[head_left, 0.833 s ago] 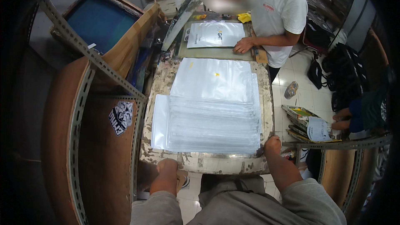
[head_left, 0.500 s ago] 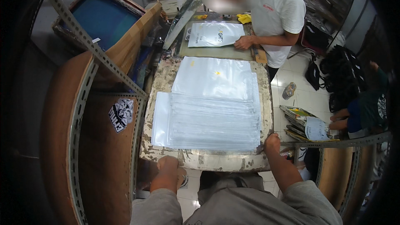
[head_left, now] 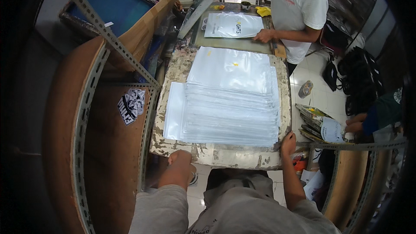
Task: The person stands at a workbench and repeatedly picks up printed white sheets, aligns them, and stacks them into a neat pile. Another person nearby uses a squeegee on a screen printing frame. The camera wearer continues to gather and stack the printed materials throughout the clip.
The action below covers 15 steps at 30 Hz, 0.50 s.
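Observation:
A paint-worn board [head_left: 208, 156] lies in front of me like a tabletop. My left hand [head_left: 178, 158] is closed at its near edge, left of the middle, with the fingertips hidden. At the near right corner my right hand [head_left: 288, 143] is wrapped around the side edge. On the board rests a broad, overlapping stack of whitish plastic bags [head_left: 232, 117]. The topmost bag [head_left: 229, 63] carries a small yellow print. Another folded strip of bags [head_left: 174, 112] sticks out at the stack's left side. Neither hand touches the bags.
Across from me a person [head_left: 299, 6] in a white shirt holds down a printed bag [head_left: 234, 25] beside a tilted screen frame [head_left: 201, 6]. A metal-framed shelf [head_left: 119, 48] stands close on my left. On the right floor are a can [head_left: 305, 89] and stacked frames [head_left: 312, 123].
My view has shifted, so the board and bags appear higher and slightly further right. Both my hands keep their places on the board. The person opposite has straightened away from the printed bag.

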Tool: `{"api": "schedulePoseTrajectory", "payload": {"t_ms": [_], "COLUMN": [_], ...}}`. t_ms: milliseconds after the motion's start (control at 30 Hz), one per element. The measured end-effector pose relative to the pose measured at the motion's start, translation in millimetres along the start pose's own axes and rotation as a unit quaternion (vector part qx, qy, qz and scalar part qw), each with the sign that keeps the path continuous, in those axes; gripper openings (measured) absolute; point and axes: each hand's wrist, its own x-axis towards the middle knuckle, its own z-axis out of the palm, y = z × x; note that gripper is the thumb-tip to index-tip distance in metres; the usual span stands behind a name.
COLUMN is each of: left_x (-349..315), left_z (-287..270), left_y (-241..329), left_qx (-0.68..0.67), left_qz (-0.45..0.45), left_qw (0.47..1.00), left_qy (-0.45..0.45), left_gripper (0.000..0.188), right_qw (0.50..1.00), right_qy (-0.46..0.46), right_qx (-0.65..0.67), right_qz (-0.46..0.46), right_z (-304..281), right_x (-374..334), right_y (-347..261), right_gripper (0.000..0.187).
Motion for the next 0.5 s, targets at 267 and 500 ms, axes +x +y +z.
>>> {"api": "schedulePoseTrajectory", "payload": {"t_ms": [267,500], "left_x": [-5.7,-21.5], "left_z": [1.0,-8.5], "left_y": [-6.4,-7.2], "left_qx": [-0.05,-0.027], "left_qz": [0.02,0.032], "left_qw": [0.999,0.998], "left_qy": [-0.008,0.049], "left_gripper": [0.03,0.031], "right_qw": [0.996,0.993], "right_qy": [0.035,0.086], "right_qx": [-0.039,-0.029], "right_qz": [-0.075,-0.08], "right_z": [-3.0,8.1], "right_x": [-10.1,-7.8], "right_y": [-15.4,-15.0], "right_gripper": [0.037,0.031]}}
